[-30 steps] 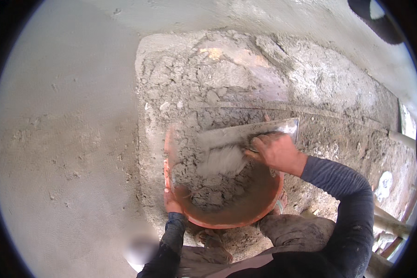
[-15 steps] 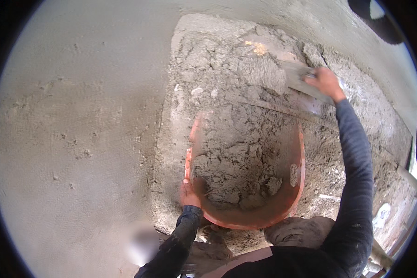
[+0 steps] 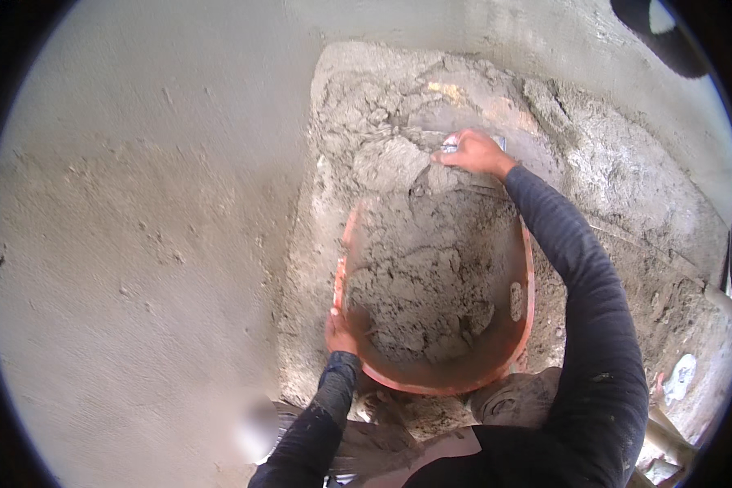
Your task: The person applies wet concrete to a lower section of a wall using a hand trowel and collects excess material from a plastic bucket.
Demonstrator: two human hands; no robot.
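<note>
An orange tub [image 3: 431, 385] with one open-looking side stands before me, heaped with wet grey mortar [image 3: 423, 276]. My left hand [image 3: 342, 333] is closed around its left rim. Beyond the tub, my right hand [image 3: 476, 153] grips a plastering trowel [image 3: 450, 144], mostly hidden under the fingers and mortar. The trowel is at the mortar pile [image 3: 389, 161] on the surface past the tub's far end. A smoother, scraped patch [image 3: 504, 114] lies just beyond that hand.
A grey plastered wall [image 3: 138, 244] fills the left side, with another along the top. A long narrow strip [image 3: 651, 256] runs across rough ground at the right. A white scrap [image 3: 680, 376] lies at the lower right. My knees are against the tub's near side.
My right hand has swept left with the trowel, pushing mortar toward the left of the pile. My left hand stays on the tub's rim.
</note>
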